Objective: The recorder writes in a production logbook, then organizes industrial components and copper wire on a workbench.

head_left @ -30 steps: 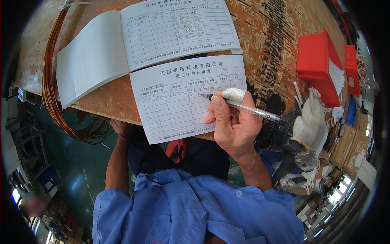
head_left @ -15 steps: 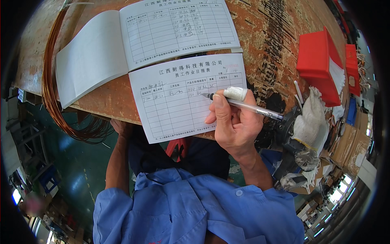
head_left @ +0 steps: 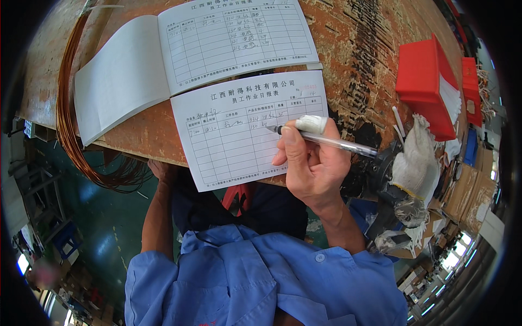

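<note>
My right hand [head_left: 318,163] pinches a clear-barrelled pen [head_left: 353,146], its tip on the second filled row of a loose printed form [head_left: 223,152]. A white wrapping [head_left: 311,124] covers part of my index finger. The form lies at the near edge of the table, its lower part jutting past it. Just beyond is an open form book [head_left: 130,70], with handwriting on its right-hand page and a blank left-hand page. My left hand [head_left: 162,169] is at the table's edge, left of the form; its fingers are hidden there.
A coil of copper-coloured wire [head_left: 68,108] hangs over the worn wooden table's [head_left: 353,32] left edge. At the right stand a red bin [head_left: 421,81] with papers and a whitish work glove [head_left: 416,163]. Cardboard boxes [head_left: 467,195] are beyond the right edge.
The pen tip and my right hand have shifted very slightly left along the row, and the pen mark there has grown a little. My left hand stays in place.
</note>
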The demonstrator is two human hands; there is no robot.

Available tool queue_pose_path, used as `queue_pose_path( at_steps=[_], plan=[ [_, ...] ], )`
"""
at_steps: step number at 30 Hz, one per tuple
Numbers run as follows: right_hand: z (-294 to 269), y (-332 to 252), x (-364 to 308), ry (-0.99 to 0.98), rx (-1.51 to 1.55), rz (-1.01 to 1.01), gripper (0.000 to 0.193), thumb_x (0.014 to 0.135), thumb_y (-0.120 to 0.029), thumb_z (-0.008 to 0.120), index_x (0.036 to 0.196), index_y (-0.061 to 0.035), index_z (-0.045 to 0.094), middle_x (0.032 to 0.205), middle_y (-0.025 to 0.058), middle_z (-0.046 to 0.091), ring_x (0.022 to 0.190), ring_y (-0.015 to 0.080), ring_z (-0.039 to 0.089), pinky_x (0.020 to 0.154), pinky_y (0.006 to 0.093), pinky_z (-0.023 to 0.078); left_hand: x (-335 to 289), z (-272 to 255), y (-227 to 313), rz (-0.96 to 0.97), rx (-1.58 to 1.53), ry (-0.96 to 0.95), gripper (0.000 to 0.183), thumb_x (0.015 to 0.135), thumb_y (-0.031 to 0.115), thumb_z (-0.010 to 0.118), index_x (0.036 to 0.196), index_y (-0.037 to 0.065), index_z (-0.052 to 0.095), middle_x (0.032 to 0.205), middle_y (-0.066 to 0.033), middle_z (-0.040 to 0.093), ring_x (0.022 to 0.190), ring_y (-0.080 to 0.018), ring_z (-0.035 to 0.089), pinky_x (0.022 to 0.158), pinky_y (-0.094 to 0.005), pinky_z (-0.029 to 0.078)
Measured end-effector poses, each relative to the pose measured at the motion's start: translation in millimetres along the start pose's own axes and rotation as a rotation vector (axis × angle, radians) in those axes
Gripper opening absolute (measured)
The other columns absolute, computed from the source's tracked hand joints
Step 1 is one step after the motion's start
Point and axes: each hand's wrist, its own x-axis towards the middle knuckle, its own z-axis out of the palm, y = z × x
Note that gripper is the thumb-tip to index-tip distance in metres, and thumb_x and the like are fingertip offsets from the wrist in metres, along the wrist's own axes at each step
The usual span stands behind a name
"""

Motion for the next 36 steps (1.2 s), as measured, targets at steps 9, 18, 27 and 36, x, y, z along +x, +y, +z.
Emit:
queue_pose_path(
  at_steps=[9,18,27,36],
  plan=[
    [-9.1,1.2,-1.7,0.021,0.013,0.009,0.016,0.104,-0.006,0.064,0.113,0.0056,0.059,0.08,0.0097,0.068,0.06,0.0083,0.062,0.054,0.0225,0.053,-3.0,5.9,0.8,-0.119,-0.065,-0.1,0.073,0.088,0.058,0.068,0.144,0.012,0.057,0.144,-0.0135,0.054,0.13,-0.0382,0.049,0.104,-0.0531,0.04],
    [-6.6,9.2,0.4,0.009,-0.056,-0.056,0.019,0.101,-0.011,0.07,0.102,0.0072,0.063,0.079,0.0102,0.072,0.06,0.0102,0.07,0.049,0.0222,0.054,-3.9,6.9,3.3,0.012,0.069,0.021,0.071,0.088,0.056,0.068,0.143,0.012,0.058,0.144,-0.0132,0.054,0.127,-0.0374,0.051,0.101,-0.0533,0.042],
    [-6.8,8.0,0.5,0.003,-0.075,-0.046,0.019,0.101,-0.01,0.07,0.1,0.0077,0.062,0.08,0.0108,0.072,0.06,0.0104,0.07,0.049,0.0221,0.054,-8.1,22.1,-8.4,0.067,0.154,0.08,0.072,0.088,0.058,0.068,0.144,0.013,0.058,0.145,-0.0132,0.053,0.129,-0.0372,0.049,0.103,-0.0529,0.041],
    [-7.8,10.1,-1.2,0.018,-0.035,-0.042,0.018,0.101,-0.01,0.07,0.1,0.0069,0.062,0.078,0.0097,0.071,0.059,0.0104,0.07,0.048,0.0224,0.054,-4.2,13.3,-2.0,-0.223,-0.215,-0.239,0.077,0.088,0.062,0.065,0.149,0.016,0.053,0.151,-0.0118,0.05,0.137,-0.0362,0.045,0.109,-0.0531,0.036]
  ],
)
